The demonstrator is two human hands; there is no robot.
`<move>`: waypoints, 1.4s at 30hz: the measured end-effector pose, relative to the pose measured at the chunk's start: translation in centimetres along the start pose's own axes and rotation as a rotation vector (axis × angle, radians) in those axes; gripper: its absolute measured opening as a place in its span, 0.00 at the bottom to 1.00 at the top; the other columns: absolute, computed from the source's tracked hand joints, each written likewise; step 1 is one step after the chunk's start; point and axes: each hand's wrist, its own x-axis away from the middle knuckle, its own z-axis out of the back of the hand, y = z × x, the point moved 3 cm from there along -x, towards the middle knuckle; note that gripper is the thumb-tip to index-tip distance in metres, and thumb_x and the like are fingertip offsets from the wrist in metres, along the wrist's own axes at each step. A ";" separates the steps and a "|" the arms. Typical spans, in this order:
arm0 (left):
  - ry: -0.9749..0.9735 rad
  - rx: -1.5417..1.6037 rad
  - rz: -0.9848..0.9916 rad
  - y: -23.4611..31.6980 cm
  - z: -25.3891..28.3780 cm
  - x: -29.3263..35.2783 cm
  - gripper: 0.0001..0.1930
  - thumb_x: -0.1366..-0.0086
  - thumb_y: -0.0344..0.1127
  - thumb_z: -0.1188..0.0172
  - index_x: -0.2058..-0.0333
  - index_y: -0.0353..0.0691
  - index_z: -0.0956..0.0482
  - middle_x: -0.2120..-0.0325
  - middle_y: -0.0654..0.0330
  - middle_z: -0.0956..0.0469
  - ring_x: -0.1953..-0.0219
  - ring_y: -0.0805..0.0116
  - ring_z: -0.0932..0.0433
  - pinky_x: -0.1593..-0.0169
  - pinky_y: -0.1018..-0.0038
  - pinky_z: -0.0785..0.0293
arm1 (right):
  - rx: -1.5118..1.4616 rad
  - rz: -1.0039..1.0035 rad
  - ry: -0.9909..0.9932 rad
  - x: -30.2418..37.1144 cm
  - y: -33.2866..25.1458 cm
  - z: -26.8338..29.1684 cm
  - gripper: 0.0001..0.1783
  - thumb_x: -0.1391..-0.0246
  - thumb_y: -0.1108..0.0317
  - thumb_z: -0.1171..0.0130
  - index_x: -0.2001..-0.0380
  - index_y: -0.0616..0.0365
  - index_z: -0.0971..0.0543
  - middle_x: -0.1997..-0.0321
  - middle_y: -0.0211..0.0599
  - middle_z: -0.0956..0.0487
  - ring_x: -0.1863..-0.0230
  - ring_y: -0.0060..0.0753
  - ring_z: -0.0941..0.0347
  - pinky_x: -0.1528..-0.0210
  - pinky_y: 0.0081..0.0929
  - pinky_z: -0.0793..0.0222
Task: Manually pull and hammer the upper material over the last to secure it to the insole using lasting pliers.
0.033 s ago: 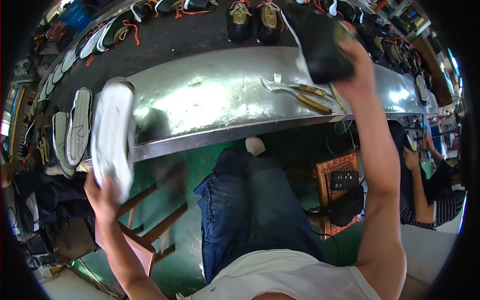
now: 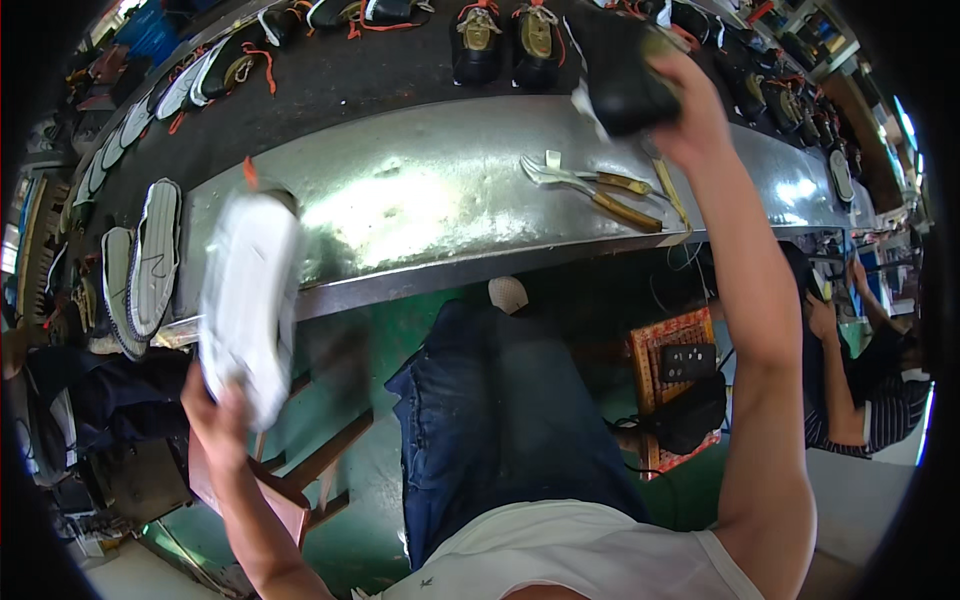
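Observation:
My left hand [image 2: 222,425] is closed round the near end of a shoe, whose white sole [image 2: 248,300] faces me at the left of the bench. A bit of orange lace [image 2: 250,172] shows past its far end. My right hand [image 2: 695,120] grips a black shoe [image 2: 632,85] by its olive part, raised over the far right of the metal bench top [image 2: 400,190]. Both held shoes are blurred. Below that shoe lie pincers [image 2: 605,200] with brownish-yellow handles, nearer to my right hand.
Two black shoes [image 2: 476,50] stand upright at the back. More shoes [image 2: 235,68] line the far left, and others [image 2: 790,105] the far right. Two loose soles [image 2: 155,260] lie at the left edge. Beneath the bench is a wooden stool [image 2: 320,465]. Another person [image 2: 845,390] works at right.
The left hand has carried its white-soled shoe right and slightly toward me. The right hand has moved its black shoe a little left and away from me.

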 end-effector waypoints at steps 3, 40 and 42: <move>-0.239 -0.025 0.102 0.8 -3.4 7.2 0.39 0.43 0.59 0.28 0.49 0.26 0.21 0.62 0.54 0.17 0.60 0.68 0.19 0.56 0.71 0.23 | 0.315 0.044 0.402 -13.3 2.7 2.6 0.23 0.55 0.66 0.31 0.55 0.64 0.22 0.59 0.40 0.18 0.60 0.37 0.18 0.51 0.37 0.21; -0.777 0.702 0.390 1.1 -25.7 7.8 0.35 0.37 0.30 0.31 0.33 0.39 0.36 0.48 0.60 0.23 0.47 0.72 0.26 0.40 0.72 0.30 | 1.815 0.539 -0.166 11.7 9.1 0.4 0.33 0.44 0.48 0.36 0.44 0.62 0.27 0.42 0.49 0.26 0.42 0.54 0.31 0.41 0.50 0.35; -0.667 0.858 0.388 0.8 -24.5 9.2 0.40 0.37 0.29 0.32 0.29 0.40 0.43 0.49 0.59 0.23 0.46 0.71 0.25 0.40 0.71 0.30 | 1.848 0.488 -0.274 13.0 8.0 0.9 0.30 0.47 0.54 0.33 0.46 0.61 0.25 0.44 0.50 0.25 0.43 0.54 0.30 0.44 0.45 0.31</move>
